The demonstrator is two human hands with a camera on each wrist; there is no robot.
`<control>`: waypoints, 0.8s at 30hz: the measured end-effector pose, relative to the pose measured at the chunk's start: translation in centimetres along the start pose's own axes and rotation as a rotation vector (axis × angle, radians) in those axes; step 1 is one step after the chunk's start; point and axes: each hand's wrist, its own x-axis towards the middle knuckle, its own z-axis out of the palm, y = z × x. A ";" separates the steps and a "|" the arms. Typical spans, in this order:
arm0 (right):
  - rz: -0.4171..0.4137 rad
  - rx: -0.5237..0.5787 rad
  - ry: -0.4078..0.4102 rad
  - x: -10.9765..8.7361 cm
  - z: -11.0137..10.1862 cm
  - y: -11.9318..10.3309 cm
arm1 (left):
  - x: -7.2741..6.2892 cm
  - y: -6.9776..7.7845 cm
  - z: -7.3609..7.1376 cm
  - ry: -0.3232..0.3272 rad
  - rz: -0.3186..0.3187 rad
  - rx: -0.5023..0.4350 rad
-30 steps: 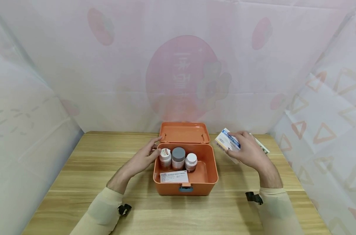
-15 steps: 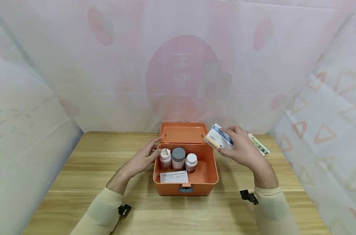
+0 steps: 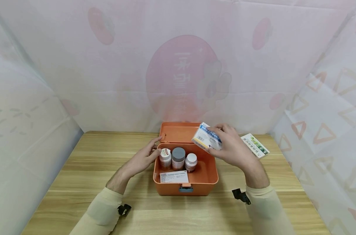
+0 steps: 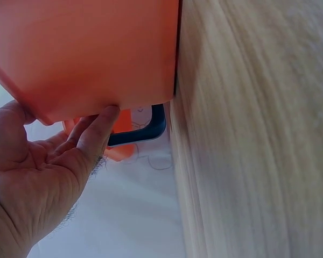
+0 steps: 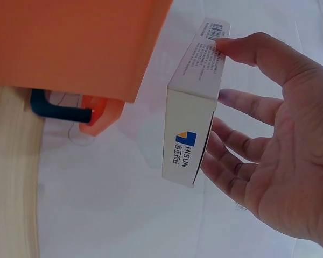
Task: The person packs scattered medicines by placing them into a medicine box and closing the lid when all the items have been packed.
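An orange storage box (image 3: pixel 185 189) stands on the table with its lid (image 3: pixel 181 130) tipped back. My left hand (image 3: pixel 142 158) holds its back left corner, thumb at the rim and fingers behind, as the left wrist view shows. Between thumb and fingers my right hand (image 3: pixel 232 147) grips a white and blue medicine box (image 3: pixel 205 137), tilted above the back right rim. Its white end with a blue and orange logo faces the right wrist camera. Inside the storage box stand a white-capped bottle (image 3: pixel 165 158), a grey-capped bottle (image 3: pixel 178 158) and a smaller white bottle (image 3: pixel 191 160).
A flat white medicine box (image 3: pixel 174 177) leans inside the storage box's front wall. On the wooden table (image 3: pixel 131 209), a white and green box (image 3: pixel 255 145) lies right of my right hand. The storage box's dark handle (image 4: pixel 145 131) hangs at its back. Printed cloth walls surround the table.
My right hand has carried the medicine box leftward, from beside the storage box to over its back right rim. The white and green box is more exposed. My left hand has stayed put.
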 end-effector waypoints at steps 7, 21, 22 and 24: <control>-0.006 -0.028 -0.026 0.2 0.4 -1.4 | 0.0 0.1 0.0 -0.010 0.006 -0.007; -0.092 -0.056 -0.047 0.2 1.4 -3.7 | 0.0 0.0 0.0 -0.018 0.010 -0.017; -0.101 -0.057 -0.045 0.2 1.5 -3.9 | 0.0 0.0 0.0 -0.019 0.009 -0.017; -0.117 -0.060 -0.044 0.2 1.7 -4.1 | 0.0 0.0 0.0 -0.020 0.007 -0.017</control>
